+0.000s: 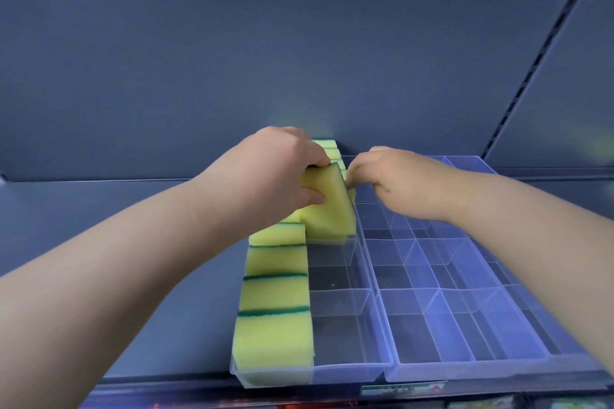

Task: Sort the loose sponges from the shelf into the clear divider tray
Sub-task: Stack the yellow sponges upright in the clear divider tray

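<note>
My left hand (282, 173) grips a yellow sponge with a green scouring edge (327, 206), tilted over the second column of the clear divider tray (349, 372). My right hand (392, 179) has curled fingers that pinch the sponge's upper right edge. A row of several yellow sponges (275, 292) stands on edge, filling the tray's left column from front to back. More sponges (327, 148) stand behind my hands against the shelf's back panel.
A second clear divider tray (465, 365) with bare compartments sits to the right on the grey shelf (99, 226). The grey back panel rises behind. A slotted upright runs up the right side. Packaged goods show below the shelf's front edge.
</note>
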`<state>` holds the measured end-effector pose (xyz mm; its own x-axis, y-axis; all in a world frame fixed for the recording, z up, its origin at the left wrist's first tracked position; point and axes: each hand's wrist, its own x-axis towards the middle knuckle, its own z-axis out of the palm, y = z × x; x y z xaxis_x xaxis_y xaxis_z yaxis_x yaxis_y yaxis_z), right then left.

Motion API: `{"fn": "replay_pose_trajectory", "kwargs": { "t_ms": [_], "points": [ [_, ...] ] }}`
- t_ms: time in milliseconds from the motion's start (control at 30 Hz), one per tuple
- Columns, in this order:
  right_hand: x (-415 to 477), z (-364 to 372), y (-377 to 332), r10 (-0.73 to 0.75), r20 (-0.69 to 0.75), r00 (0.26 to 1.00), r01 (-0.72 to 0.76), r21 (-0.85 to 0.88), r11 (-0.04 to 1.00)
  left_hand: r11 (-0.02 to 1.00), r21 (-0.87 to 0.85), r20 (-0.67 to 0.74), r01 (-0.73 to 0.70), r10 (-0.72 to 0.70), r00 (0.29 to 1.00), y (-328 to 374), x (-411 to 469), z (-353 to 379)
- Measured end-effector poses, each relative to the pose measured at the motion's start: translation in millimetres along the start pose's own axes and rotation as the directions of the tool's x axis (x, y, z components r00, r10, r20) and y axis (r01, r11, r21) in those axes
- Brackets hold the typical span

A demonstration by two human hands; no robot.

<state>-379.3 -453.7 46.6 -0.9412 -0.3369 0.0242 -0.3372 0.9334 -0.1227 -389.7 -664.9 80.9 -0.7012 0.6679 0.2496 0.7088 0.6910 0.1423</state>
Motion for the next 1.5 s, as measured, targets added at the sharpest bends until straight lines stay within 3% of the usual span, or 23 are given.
{"fn": "replay_pose_trajectory", "kwargs": {
  "t_ms": [267,633,900,1033,1267,1500],
  "points": [
    [0.5,0.5,0.2,0.002,0.027,1.0,0.0,-0.055,0.999,0.994,0.107,0.063,-0.031,0.025,0.998,16.4,0.7,9.5],
    [-3.8,-4.1,-4.9,-0.014,0.031,0.999,0.014,0.006,1.0,0.954,0.277,0.154,-0.114,0.073,0.985,14.5,-1.1,28.1],
    [-11.1,-1.0,-10.2,0.036,0.028,0.999,-0.037,0.021,0.999,0.975,0.191,0.189,-0.115,0.079,0.979,5.9,-1.7,36.9],
    [-19.9,-1.7,-15.6,0.067,-0.006,0.998,-0.066,0.056,0.996,0.988,0.132,0.113,-0.085,0.07,0.991,12.2,-3.4,28.4],
    [-73.2,-22.4,-23.5,0.113,-0.151,0.982,-0.098,0.099,0.99,0.966,0.202,-0.042,-0.159,0.171,0.984,48.1,-5.7,22.0],
    [-199.7,-26.3,7.8,0.274,-0.235,0.932,-0.269,0.054,0.962,0.946,0.193,-0.206,-0.259,0.298,0.932,146.9,-13.1,45.3]
  ]
}}
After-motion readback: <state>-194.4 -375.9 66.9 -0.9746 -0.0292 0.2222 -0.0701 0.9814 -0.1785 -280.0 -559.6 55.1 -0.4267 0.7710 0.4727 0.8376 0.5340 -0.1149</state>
